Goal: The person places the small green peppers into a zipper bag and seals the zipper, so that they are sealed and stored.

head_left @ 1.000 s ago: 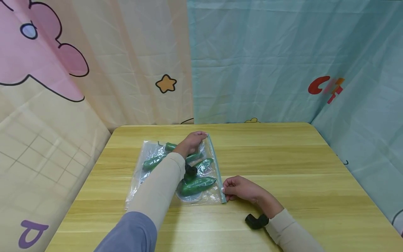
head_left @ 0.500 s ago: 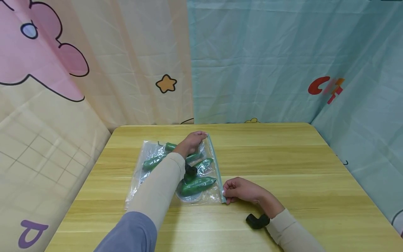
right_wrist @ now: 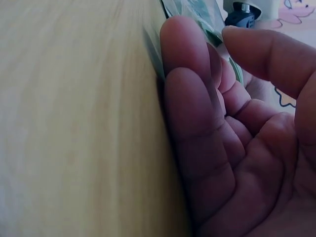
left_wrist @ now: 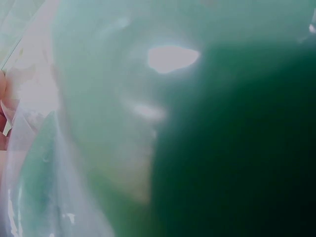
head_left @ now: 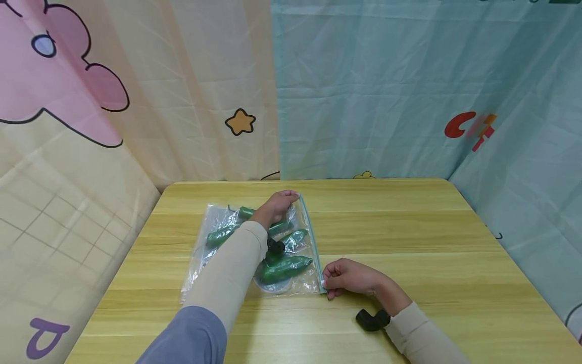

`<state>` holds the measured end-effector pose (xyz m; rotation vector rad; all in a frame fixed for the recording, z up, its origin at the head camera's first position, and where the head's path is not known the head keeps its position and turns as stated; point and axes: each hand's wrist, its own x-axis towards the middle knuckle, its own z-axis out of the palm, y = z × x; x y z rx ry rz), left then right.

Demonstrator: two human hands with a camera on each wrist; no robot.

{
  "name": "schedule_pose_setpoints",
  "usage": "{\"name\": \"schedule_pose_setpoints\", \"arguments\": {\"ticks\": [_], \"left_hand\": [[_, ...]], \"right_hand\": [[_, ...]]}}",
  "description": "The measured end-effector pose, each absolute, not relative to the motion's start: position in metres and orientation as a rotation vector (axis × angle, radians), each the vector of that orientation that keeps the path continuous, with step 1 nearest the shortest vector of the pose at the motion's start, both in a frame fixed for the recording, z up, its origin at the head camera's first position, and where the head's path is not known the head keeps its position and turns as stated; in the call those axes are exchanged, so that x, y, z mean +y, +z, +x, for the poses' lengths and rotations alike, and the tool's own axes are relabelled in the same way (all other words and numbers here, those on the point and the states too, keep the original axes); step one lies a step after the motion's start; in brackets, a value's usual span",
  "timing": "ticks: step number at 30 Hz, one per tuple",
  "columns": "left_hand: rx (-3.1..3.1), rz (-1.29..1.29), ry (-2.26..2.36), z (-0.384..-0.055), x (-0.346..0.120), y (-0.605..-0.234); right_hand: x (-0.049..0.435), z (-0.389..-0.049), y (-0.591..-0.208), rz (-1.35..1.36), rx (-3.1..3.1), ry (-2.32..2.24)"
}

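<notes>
A clear zip bag (head_left: 301, 284) with a teal zip strip (head_left: 310, 227) lies flat on the table, the strip on its right side. Inside are several long green peppers (head_left: 286, 269) and a round white thing (head_left: 274, 289), mostly covered. My left hand (head_left: 276, 206) reaches over the bag and pinches the strip's far end. At the near end my right hand (head_left: 350, 277) pinches the strip between thumb and forefinger; a small white spot there is too small to identify. The left wrist view is filled by blurred green pepper (left_wrist: 108, 98) under plastic. In the right wrist view the right fingers (right_wrist: 190, 103) rest low along the tabletop.
The wooden table (head_left: 400, 222) extends right of the bag. Printed curtains (head_left: 354, 91) hang behind and at both sides. A black wrist camera (head_left: 373, 320) sits under the right wrist, another (head_left: 275, 246) by the left.
My right hand has slid a little toward me along the zip strip, to its near end. The left hand and the bag have stayed in place.
</notes>
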<state>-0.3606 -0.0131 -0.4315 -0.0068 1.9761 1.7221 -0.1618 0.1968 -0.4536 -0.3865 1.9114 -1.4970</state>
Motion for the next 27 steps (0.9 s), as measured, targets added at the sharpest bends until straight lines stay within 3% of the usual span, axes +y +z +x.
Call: {"name": "schedule_pose_setpoints", "arguments": {"ticks": [13, 27], "left_hand": [[2.025, 0.041, 1.678, -0.36, -0.014, -0.432], [2.303, 0.499, 1.222, -0.353, -0.037, -0.381]], "right_hand": [[0.197, -0.162, -0.455, -0.438, 1.915, -1.461], [0.21, -0.164, -0.452, -0.452, 1.919, -1.397]]}}
